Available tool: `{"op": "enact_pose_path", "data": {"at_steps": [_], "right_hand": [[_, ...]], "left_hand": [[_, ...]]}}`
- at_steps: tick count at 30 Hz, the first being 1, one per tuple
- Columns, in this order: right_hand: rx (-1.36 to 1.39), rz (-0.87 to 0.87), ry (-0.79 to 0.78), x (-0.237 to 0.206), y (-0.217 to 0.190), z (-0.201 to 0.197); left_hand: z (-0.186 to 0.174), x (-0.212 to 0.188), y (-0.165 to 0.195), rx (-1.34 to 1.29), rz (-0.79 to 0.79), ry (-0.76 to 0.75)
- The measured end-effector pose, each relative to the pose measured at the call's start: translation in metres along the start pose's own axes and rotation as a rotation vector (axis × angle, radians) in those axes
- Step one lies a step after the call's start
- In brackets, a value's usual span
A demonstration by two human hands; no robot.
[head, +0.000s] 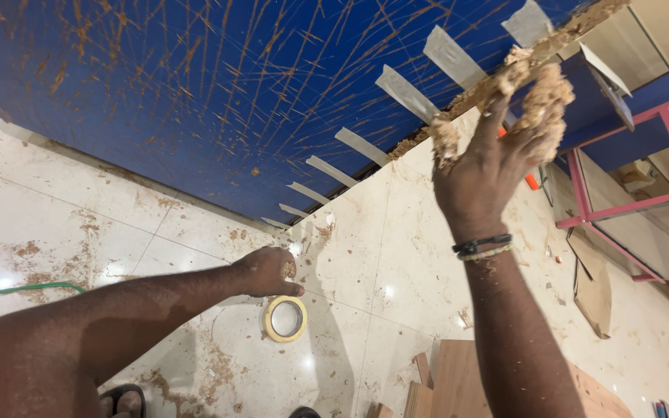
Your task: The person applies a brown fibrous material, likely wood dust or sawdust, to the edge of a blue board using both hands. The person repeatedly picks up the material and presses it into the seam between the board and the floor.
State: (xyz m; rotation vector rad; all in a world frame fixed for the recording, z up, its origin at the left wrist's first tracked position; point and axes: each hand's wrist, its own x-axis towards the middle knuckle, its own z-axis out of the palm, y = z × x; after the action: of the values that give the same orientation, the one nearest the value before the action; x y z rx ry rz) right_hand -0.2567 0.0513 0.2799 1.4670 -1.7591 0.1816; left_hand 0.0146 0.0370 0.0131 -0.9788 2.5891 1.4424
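A pale tiled floor [396, 255], dusted with sawdust, lies under a big blue board [195, 93] held with tape strips [408, 93] along its edge. The right hand [489, 166] presses a wad of sawdust paste [540, 101] against that edge, fingers curled round it; crumbs could well drop off. Below the board, the left hand [269, 271] rests loosely closed on the floor, just above a tape roll [286, 318], holding nothing I can see.

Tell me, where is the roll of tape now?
In the head view, the roll of tape lies flat on the floor, low centre, just below the left hand.
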Motion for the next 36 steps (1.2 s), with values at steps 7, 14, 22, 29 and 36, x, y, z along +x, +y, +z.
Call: {"op": "enact_pose_path", "data": {"at_steps": [7, 14, 22, 29, 36], "right_hand": [[0.232, 0.058, -0.221, -0.041, -0.05, -0.016], [0.338, 0.008, 0.077, -0.005, -0.011, -0.016], [0.172, 0.072, 0.018, 0.023, 0.002, 0.011], [0.335, 0.017, 0.109, -0.02, -0.012, 0.062], [0.425, 0.117, -0.057, -0.052, -0.047, 0.083]], "left_hand": [[-0.011, -0.018, 0.01, 0.032, -0.008, -0.006], [-0.006, -0.013, 0.0, 0.04, 0.02, -0.027], [0.001, 0.001, -0.018, -0.058, 0.054, 0.034], [0.005, -0.004, -0.035, -0.122, -0.03, -0.028], [0.013, -0.007, -0.03, -0.041, -0.088, -0.078]]}}
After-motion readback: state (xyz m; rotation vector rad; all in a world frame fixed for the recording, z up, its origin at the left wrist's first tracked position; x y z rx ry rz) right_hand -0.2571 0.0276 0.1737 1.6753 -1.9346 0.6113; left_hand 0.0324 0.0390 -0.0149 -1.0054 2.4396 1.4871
